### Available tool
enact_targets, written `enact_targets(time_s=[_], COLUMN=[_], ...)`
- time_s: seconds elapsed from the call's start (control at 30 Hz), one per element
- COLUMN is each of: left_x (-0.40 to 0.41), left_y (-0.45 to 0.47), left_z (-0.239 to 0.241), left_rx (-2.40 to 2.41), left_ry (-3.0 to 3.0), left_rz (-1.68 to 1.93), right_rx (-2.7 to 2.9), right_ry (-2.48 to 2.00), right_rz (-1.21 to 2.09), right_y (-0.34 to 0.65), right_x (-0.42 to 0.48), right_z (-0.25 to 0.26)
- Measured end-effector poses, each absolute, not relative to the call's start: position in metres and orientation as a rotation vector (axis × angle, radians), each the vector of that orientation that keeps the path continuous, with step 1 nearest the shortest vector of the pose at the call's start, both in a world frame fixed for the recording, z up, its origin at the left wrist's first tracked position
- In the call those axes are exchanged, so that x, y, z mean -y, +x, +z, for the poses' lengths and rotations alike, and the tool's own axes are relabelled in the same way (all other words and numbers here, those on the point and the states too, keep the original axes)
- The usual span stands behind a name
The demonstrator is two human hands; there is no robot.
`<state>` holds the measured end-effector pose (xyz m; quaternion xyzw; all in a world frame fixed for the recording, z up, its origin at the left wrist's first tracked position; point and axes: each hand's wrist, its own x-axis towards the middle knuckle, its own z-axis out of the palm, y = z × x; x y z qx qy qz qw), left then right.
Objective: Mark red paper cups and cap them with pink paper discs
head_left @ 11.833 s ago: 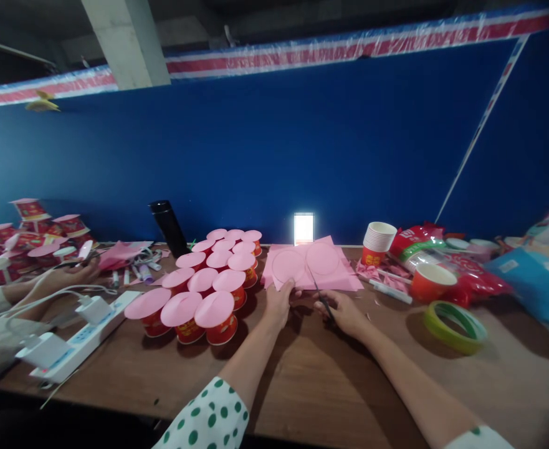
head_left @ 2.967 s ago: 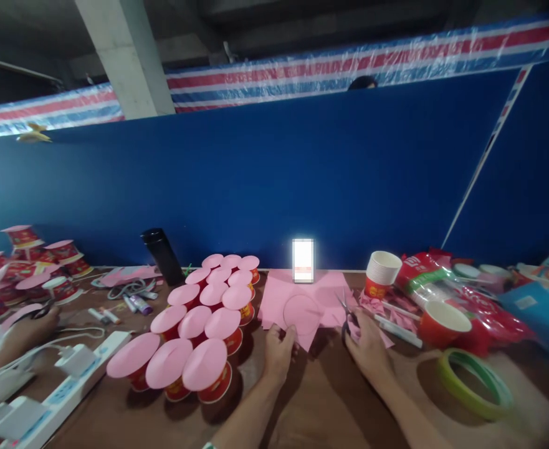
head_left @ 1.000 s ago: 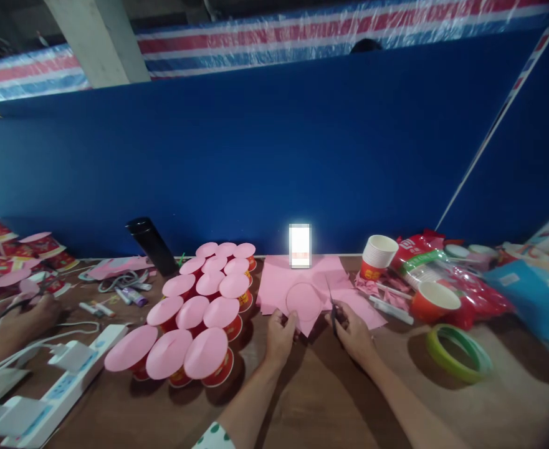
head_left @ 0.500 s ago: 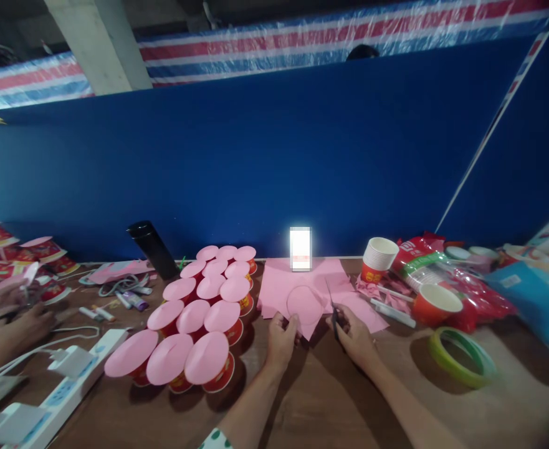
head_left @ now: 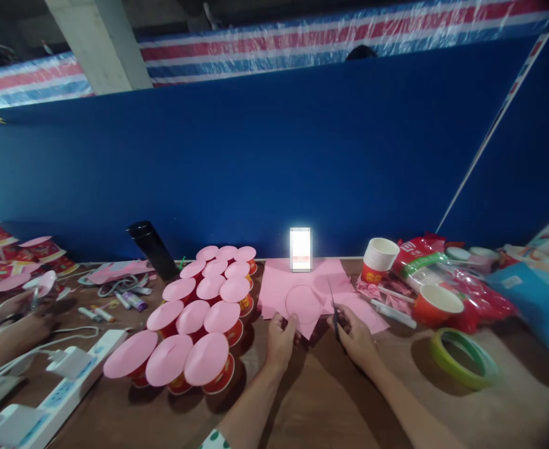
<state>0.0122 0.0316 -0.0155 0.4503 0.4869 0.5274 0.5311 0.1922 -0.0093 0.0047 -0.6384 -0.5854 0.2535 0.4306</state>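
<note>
My left hand pinches the lower left edge of a piece of pink paper that carries a drawn circle. Closed around the handles of a pair of scissors is my right hand, just right of that paper. The scissor blades point away from me, beside the paper's right edge. Beneath and behind lie larger pink sheets. Left of my hands stand several red paper cups in rows, each topped with a pink paper disc.
A lit phone leans at the back. To the right are stacked cups, a white marker, an orange cup and green tape rolls. At left are a black bottle, a power strip and another person's hands.
My hands and the paper have barely moved; the scissor blades sit slightly differently. At far left, the other person's hands have shifted, with a pink disc now raised in them.
</note>
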Motion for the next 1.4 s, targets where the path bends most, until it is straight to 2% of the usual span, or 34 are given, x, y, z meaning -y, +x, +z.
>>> enact_targets(time_s=[0.5, 1.4], left_x=[-0.031, -0.033], left_y=[0.013, 0.020], left_z=[-0.010, -0.008], left_rx=[-1.160, -1.240], left_ry=[0.980, 1.250], left_rz=[1.243, 1.388], right_rx=[1.478, 1.477], right_ry=[-1.604, -1.474], right_rz=[0.614, 0.587], right_y=[0.195, 0.195], right_x=[0.006, 0.004], right_z=[-0.001, -0.001])
